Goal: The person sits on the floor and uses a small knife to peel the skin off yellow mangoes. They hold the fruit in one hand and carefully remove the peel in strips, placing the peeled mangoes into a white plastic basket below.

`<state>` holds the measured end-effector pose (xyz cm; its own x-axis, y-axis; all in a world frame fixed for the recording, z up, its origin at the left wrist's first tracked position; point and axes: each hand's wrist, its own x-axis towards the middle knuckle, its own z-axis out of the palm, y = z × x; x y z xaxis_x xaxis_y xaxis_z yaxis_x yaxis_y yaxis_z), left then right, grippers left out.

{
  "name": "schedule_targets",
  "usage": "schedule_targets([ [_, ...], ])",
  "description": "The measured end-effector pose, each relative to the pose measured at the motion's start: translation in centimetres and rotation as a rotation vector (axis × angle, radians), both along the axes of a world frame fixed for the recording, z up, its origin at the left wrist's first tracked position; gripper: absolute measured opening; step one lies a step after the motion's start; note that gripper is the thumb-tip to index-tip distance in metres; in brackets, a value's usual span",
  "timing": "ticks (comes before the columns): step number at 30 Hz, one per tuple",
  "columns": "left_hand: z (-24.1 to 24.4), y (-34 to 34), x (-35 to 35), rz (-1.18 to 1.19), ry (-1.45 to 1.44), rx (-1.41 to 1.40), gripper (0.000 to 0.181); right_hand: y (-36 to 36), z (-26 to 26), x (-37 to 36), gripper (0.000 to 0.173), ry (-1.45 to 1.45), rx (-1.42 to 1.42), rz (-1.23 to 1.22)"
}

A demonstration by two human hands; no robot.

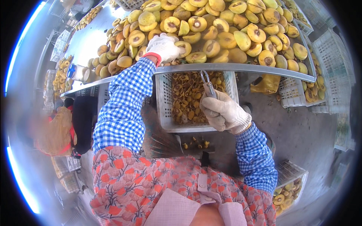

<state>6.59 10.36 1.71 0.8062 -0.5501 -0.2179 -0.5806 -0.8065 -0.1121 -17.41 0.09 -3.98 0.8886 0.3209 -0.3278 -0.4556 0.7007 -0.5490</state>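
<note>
My left hand (164, 48), in a white knit glove with a red cuff, rests at the near edge of a heap of halved yellow stone fruit (227, 40). Its thumb side touches a cut fruit half (183, 48); the fingertips are hidden, so a grip cannot be made out. In my right hand (226, 111), whose glove is soiled, the handle of a pitting tool with a metal loop (204, 76) is clasped. The loop points up, just below the metal table's raised rim (234, 67). Beneath it stands a white plastic crate (167, 113) of brownish-yellow scraps (186, 99).
A jar with a blue lid (71, 70) lies on the table at left. Crates of fruit (297, 90) stand at right, another (291, 192) at lower right. A person (59, 130) is close on the left. Scraps (199, 144) lie below the middle crate.
</note>
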Motion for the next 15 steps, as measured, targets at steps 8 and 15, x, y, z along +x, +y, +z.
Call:
schedule_targets([
  [8, -1.1, 1.3, -2.0, 0.149, 0.437, -0.800, 0.055, 0.7, -0.2, 1.1, 0.019, -0.022, -0.115, -0.211],
  [15, -5.0, 5.3, -5.7, 0.035, 0.704, -1.365, 0.054, 3.2, 1.2, 2.4, 0.022, -0.080, -0.643, -0.262],
])
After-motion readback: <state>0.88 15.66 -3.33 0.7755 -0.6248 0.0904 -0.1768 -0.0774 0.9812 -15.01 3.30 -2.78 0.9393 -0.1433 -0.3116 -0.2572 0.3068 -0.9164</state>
